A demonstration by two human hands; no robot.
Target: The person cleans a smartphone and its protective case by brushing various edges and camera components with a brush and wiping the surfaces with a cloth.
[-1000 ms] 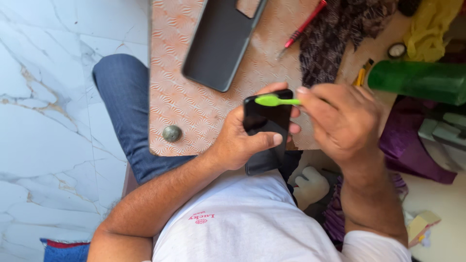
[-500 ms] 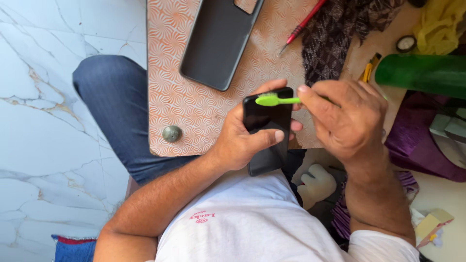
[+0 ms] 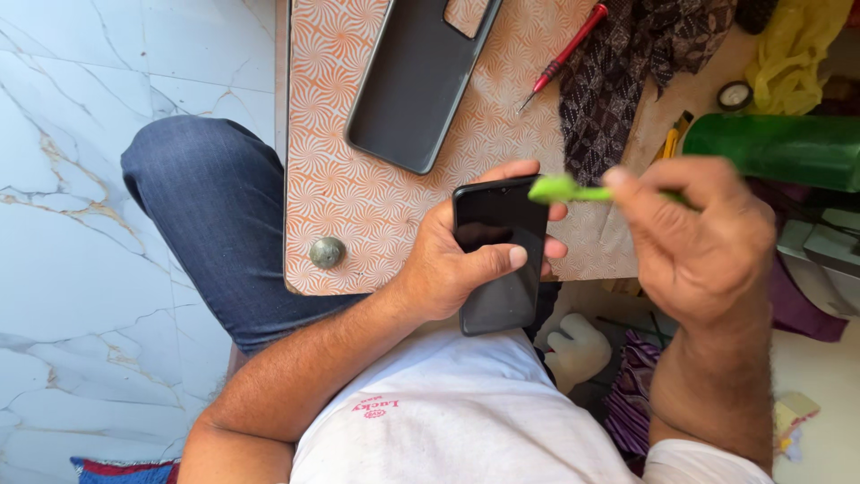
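I see a white marble floor [image 3: 98, 251] with grey and gold veins on the left side; daylight falls on it softly; a small table [image 3: 358, 215] with orange swirl-pattern top stands in the middle; on the right, a cluttered area holds dark patterned cloth [image 3: 627, 72], yellow cloth [image 3: 797, 45] and purple cloth [image 3: 806, 309].

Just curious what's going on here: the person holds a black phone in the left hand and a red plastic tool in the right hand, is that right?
Not quite. In the head view the thin plastic tool in the right hand is bright green, not red. The left hand does hold the black phone.
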